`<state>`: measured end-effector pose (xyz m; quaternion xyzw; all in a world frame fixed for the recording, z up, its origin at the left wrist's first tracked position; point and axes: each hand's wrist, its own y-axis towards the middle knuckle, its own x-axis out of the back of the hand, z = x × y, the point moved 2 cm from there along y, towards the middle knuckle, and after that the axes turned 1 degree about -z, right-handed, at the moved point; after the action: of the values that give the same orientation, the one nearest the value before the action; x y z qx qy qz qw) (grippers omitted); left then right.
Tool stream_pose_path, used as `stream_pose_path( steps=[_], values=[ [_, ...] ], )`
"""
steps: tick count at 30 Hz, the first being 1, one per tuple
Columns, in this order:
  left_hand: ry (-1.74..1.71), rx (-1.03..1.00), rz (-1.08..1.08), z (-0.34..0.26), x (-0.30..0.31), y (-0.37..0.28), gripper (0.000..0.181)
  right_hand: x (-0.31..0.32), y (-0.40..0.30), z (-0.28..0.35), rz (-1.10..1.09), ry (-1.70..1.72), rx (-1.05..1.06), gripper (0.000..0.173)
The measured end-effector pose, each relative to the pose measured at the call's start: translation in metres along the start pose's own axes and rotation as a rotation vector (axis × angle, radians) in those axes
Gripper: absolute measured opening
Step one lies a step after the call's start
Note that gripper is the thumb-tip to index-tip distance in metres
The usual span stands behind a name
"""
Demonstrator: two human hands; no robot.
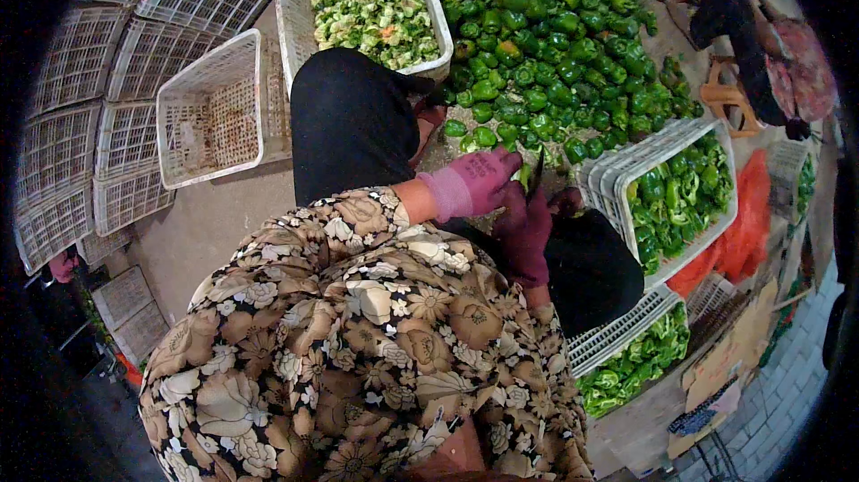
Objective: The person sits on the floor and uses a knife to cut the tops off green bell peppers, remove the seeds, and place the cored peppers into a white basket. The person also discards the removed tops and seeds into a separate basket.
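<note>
My left hand (473, 180), in a pink knitted glove bearing writing, curls around a pale green piece of bell pepper (522, 174) that is mostly hidden by the fingers. Close beside it, my right hand (527, 230) wears a darker, wet-looking glove and grips a knife. The dark knife blade (538, 170) points away from me, next to the pepper piece. Just beyond both hands, a large heap of green bell peppers (550, 45) spreads over the floor. To the right, a tilted white plastic crate (678, 139) holds cut green peppers (681, 193).
A white crate of pepper cores (376, 15) stands ahead left, near another white crate (258, 99). Stacked crates (127, 72) line the left side. Another crate of cut peppers (634, 361) sits at right, near red netting (745, 220). A person (765, 52) is by an orange stool (728, 96).
</note>
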<state>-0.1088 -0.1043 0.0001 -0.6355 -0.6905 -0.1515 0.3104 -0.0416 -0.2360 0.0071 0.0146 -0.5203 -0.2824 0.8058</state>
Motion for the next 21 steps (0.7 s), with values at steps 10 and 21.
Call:
stream_pose_path(
  steps=[10, 21],
  values=[
    [-0.095, 0.012, -0.125, 0.022, 0.000, 0.004, 0.038, -0.031, -0.013, -0.052, 0.249, 0.620, -0.815, 0.032],
    [-0.356, 0.121, -0.083, 0.040, 0.008, 0.008, 0.032, -0.012, 0.022, -0.024, 0.046, 0.357, -0.343, 0.032]
  ],
)
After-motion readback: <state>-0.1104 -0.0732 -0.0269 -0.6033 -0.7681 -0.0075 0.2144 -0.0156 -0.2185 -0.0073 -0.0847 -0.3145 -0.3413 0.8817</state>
